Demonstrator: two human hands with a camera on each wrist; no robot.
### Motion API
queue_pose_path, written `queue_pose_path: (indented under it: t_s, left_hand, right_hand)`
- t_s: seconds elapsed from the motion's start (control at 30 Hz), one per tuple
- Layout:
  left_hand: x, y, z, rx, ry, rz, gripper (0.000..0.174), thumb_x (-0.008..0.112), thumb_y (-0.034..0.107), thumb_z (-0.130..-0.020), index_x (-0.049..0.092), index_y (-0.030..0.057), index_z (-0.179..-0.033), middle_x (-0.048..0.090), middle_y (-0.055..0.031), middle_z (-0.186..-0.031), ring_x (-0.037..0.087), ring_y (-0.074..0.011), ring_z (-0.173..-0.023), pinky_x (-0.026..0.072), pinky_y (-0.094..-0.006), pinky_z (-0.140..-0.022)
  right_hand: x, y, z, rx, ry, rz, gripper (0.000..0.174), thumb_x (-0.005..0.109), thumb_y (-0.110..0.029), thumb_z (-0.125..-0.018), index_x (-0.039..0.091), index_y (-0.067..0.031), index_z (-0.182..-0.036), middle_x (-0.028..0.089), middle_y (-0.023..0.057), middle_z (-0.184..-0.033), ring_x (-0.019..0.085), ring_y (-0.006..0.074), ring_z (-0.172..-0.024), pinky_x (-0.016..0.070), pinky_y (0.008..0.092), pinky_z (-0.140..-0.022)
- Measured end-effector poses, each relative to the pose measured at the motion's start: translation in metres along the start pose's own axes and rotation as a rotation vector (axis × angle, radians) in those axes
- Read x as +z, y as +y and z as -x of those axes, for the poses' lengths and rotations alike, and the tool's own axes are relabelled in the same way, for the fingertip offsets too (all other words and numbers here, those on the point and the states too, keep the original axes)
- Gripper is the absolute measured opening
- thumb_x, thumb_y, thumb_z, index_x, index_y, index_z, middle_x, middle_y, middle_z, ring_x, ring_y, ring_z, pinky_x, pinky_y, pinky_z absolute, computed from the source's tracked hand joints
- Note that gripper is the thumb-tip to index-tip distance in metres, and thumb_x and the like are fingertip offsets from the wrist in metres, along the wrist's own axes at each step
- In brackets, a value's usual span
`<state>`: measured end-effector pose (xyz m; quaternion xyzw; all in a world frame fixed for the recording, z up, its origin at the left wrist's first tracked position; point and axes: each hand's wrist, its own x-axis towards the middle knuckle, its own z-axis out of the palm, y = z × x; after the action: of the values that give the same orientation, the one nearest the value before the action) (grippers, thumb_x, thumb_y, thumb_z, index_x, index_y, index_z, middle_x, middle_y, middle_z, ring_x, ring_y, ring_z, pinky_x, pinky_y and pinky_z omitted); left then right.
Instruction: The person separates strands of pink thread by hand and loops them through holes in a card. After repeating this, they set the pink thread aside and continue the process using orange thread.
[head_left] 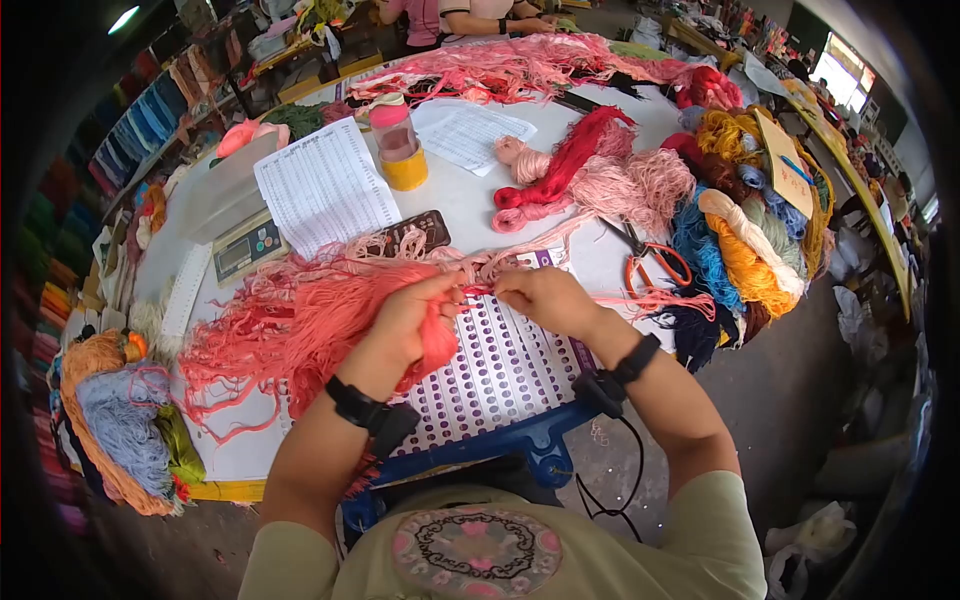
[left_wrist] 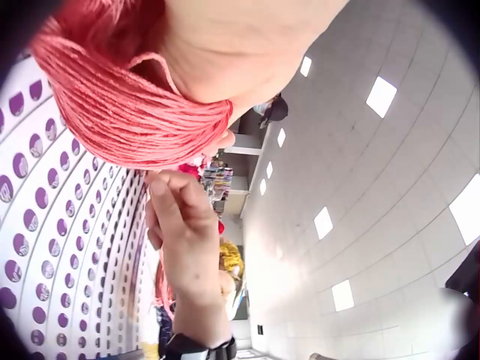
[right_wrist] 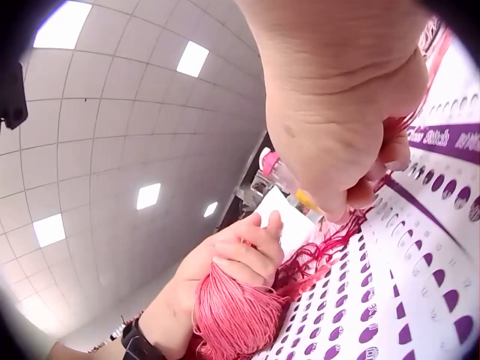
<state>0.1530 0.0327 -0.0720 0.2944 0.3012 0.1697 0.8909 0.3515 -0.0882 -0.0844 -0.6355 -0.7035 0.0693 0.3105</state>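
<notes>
Over a white card with rows of purple-marked holes (head_left: pixel 480 370), the left hand (head_left: pixel 405 320) grips a coral-pink thread skein (head_left: pixel 335 310), whose strands spread left across the table. In the right wrist view the skein (right_wrist: pixel 236 311) bulges below the left hand (right_wrist: pixel 232 259). Close beside it, the right hand (head_left: pixel 550 300) pinches reddish-pink strands at the card's upper part. Its fingertips are curled together in the left wrist view, where the right hand (left_wrist: pixel 184 232) is below the skein (left_wrist: pixel 135 120). Pink strands (head_left: pixel 640 300) trail to the right of it.
Orange-handled scissors (head_left: pixel 655 265) and multicoloured skeins (head_left: pixel 750 240) are at the right. Behind the hands are a phone (head_left: pixel 420 232), a printed sheet (head_left: pixel 325 190), a pink-lidded jar (head_left: pixel 398 145) and a scale (head_left: pixel 250 248). Blue-grey yarn (head_left: pixel 125 425) sits at the left edge.
</notes>
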Motion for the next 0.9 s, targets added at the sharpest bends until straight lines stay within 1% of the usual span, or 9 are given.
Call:
queue_pose_path:
  t_s: [0.07, 0.3, 0.37, 0.47, 0.57, 0.63, 0.67, 0.8, 0.9]
  left_hand:
    - [0.003, -0.01, -0.005, -0.02, 0.044, -0.052, 0.016, 0.065, 0.013, -0.086, 0.065, 0.0, -0.096, 0.061, -0.0042, -0.077, 0.05, -0.0082, -0.061, 0.0419, -0.0182, -0.054]
    - [-0.002, -0.022, -0.008, -0.018, 0.142, -0.347, 0.021, 0.066, 0.02, -0.086, 0.065, 0.0004, -0.095, 0.062, -0.0074, -0.081, 0.053, -0.0124, -0.061, 0.0444, -0.0237, -0.053]
    - [0.001, -0.025, -0.008, -0.028, 0.152, -0.401, 0.022, 0.067, 0.021, -0.085, 0.065, 0.0002, -0.095, 0.062, -0.0082, -0.082, 0.054, -0.0137, -0.061, 0.0452, -0.0251, -0.053]
    - [0.007, -0.028, -0.011, -0.055, 0.137, -0.485, 0.022, 0.065, 0.019, -0.086, 0.062, -0.0007, -0.095, 0.063, -0.0101, -0.079, 0.057, -0.0158, -0.058, 0.0475, -0.0278, -0.054]
    - [0.009, -0.035, -0.017, -0.038, 0.156, -0.563, 0.023, 0.066, 0.02, -0.086, 0.064, -0.0012, -0.095, 0.064, -0.0096, -0.083, 0.057, -0.0158, -0.058, 0.0475, -0.0272, -0.055]
    - [0.01, -0.039, -0.019, 0.051, 0.163, -0.744, 0.02, 0.064, 0.017, -0.087, 0.063, -0.0018, -0.092, 0.065, -0.0097, -0.083, 0.057, -0.0157, -0.059, 0.0477, -0.0271, -0.055]
    - [0.012, -0.043, -0.019, 0.067, 0.21, -0.732, 0.018, 0.062, 0.015, -0.088, 0.064, -0.0025, -0.09, 0.065, -0.0093, -0.082, 0.057, -0.015, -0.06, 0.0473, -0.0262, -0.057]
    - [0.012, -0.045, -0.024, 0.075, 0.176, -0.566, 0.017, 0.062, 0.014, -0.089, 0.064, -0.003, -0.09, 0.065, -0.0087, -0.08, 0.057, -0.0145, -0.062, 0.0459, -0.0251, -0.057]
    - [0.01, -0.044, -0.032, 0.013, 0.195, -0.58, 0.017, 0.061, 0.013, -0.089, 0.065, -0.0034, -0.09, 0.064, -0.0082, -0.08, 0.056, -0.0142, -0.064, 0.0446, -0.0244, -0.057]
  right_hand:
    - [0.006, 0.0, -0.011, 0.019, -0.159, 0.131, 0.01, 0.058, -0.021, -0.087, 0.062, -0.0135, -0.092, 0.065, 0.0115, -0.078, 0.063, 0.0328, -0.074, 0.0489, 0.0433, -0.064]
    - [0.005, 0.008, -0.008, 0.094, -0.164, 0.16, 0.01, 0.058, -0.02, -0.086, 0.062, -0.0127, -0.091, 0.065, 0.012, -0.078, 0.063, 0.0324, -0.074, 0.0493, 0.0419, -0.064]
    - [0.009, 0.008, -0.007, 0.119, -0.093, 0.016, 0.01, 0.058, -0.018, -0.086, 0.061, -0.0116, -0.092, 0.064, 0.0119, -0.077, 0.063, 0.0321, -0.075, 0.0493, 0.0401, -0.066]
    - [0.019, 0.01, -0.005, 0.182, -0.1, -0.141, 0.01, 0.059, -0.017, -0.086, 0.061, -0.0101, -0.093, 0.064, 0.012, -0.078, 0.063, 0.0308, -0.074, 0.049, 0.0381, -0.067]
    - [0.022, 0.011, -0.004, 0.152, -0.083, -0.104, 0.011, 0.059, -0.017, -0.086, 0.059, -0.0091, -0.094, 0.063, 0.0112, -0.078, 0.063, 0.0287, -0.072, 0.0486, 0.0366, -0.066]
    - [0.019, 0.01, -0.004, 0.165, -0.103, -0.145, 0.01, 0.059, -0.016, -0.087, 0.058, -0.0091, -0.095, 0.063, 0.0102, -0.079, 0.063, 0.0273, -0.073, 0.0485, 0.0358, -0.066]
    - [0.018, 0.01, -0.004, 0.182, -0.123, -0.187, 0.01, 0.059, -0.015, -0.087, 0.057, -0.009, -0.095, 0.064, 0.0093, -0.08, 0.063, 0.0259, -0.073, 0.0483, 0.0349, -0.066]
    - [0.014, 0.009, -0.001, 0.173, -0.105, -0.301, 0.008, 0.058, -0.011, -0.089, 0.054, -0.0085, -0.095, 0.063, 0.0085, -0.079, 0.062, 0.0223, -0.071, 0.0476, 0.0326, -0.066]
    - [0.01, 0.008, -0.006, 0.279, -0.148, -0.28, 0.006, 0.057, -0.009, -0.09, 0.052, -0.0077, -0.093, 0.062, 0.0083, -0.078, 0.06, 0.018, -0.07, 0.0471, 0.0308, -0.065]
